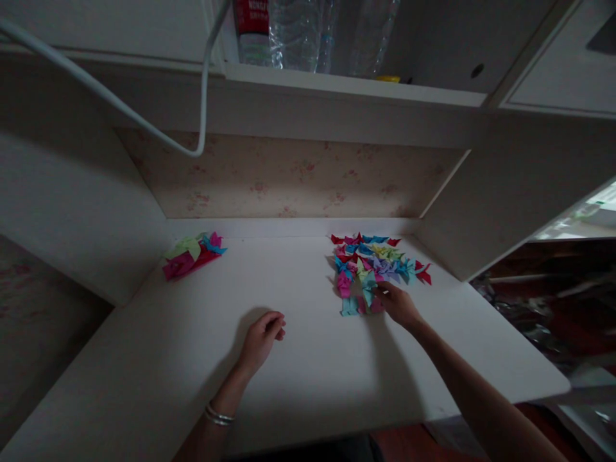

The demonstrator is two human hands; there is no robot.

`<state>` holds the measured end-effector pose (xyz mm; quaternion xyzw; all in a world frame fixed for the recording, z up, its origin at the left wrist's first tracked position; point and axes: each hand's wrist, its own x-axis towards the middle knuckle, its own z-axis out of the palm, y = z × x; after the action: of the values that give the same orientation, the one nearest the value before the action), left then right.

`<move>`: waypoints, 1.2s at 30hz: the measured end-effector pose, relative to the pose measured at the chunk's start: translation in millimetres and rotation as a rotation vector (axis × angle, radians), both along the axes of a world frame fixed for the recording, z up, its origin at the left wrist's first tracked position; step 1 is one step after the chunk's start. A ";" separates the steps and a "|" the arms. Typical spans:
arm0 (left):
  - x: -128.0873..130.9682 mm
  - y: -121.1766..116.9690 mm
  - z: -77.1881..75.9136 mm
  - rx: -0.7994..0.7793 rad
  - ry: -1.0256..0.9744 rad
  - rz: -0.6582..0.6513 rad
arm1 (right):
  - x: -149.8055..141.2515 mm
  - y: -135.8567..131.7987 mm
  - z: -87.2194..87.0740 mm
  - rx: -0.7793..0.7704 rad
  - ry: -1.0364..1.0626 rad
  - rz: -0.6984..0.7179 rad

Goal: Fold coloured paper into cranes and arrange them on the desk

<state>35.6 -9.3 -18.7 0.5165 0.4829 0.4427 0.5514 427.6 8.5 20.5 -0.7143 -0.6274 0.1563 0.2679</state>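
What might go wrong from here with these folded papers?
The right hand pinches a teal paper piece right against the crowded group, so its fingers could knock neighbours askew. Squeezing might also crease the thin paper. At the far left, pieces lie overlapping in a small heap, so taking one could drag others along.

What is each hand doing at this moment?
Left hand: loosely curled, holding nothing visible.
Right hand: closed on a light teal folded paper.
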 end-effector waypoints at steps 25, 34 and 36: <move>2.1 -2.5 12.7 0.056 0.125 -0.016 | 2.4 47.2 -20.7 -0.074 -0.227 0.148; 2.9 -3.2 14.1 0.054 0.129 -0.006 | 5.2 36.4 -11.6 -0.004 -0.166 0.133; 3.1 -3.2 14.0 0.057 0.133 -0.008 | 4.4 31.9 -4.8 0.023 -0.150 0.109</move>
<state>38.7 -12.5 -4.6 0.5623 0.5035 0.4189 0.5048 431.9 40.4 15.7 -0.6858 -0.6852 0.1094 0.2193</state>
